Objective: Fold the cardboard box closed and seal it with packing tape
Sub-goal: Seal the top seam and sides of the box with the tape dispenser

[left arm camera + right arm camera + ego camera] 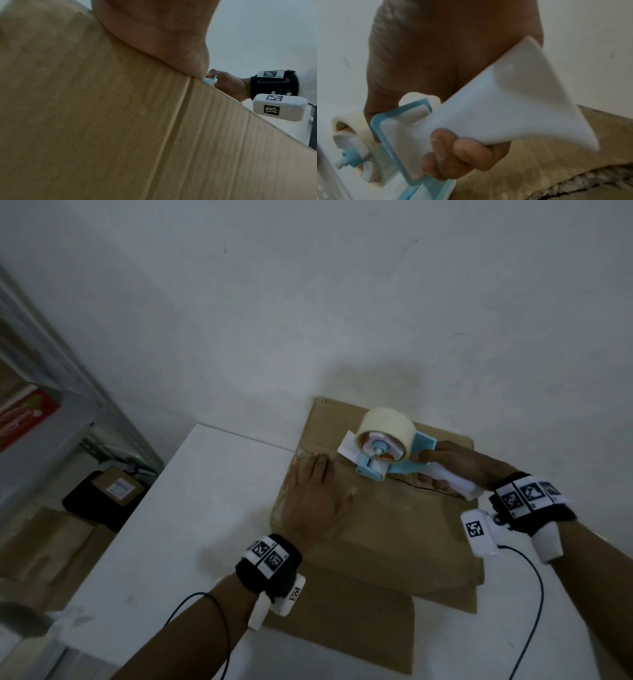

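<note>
Your flat, spread left hand [317, 501] presses one brown cardboard box [383, 529]; your right hand [455, 463], at 3 o'clock, grips one blue-and-white tape dispenser [387, 450]. One grey metal shelf [68, 392] at 9 o'clock.

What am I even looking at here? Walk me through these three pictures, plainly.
No machine: a person with a small camera strapped to each wrist and one on the head. The big picture looks down from the head at a white table. On it sits a brown cardboard box with its flaps folded shut. The left hand lies flat on the top, pressing beside the seam. The right hand has its grip round the white handle of a blue tape dispenser, set on the seam. The left wrist picture shows mostly cardboard close up. The right wrist picture shows fingers curled round the handle.
</note>
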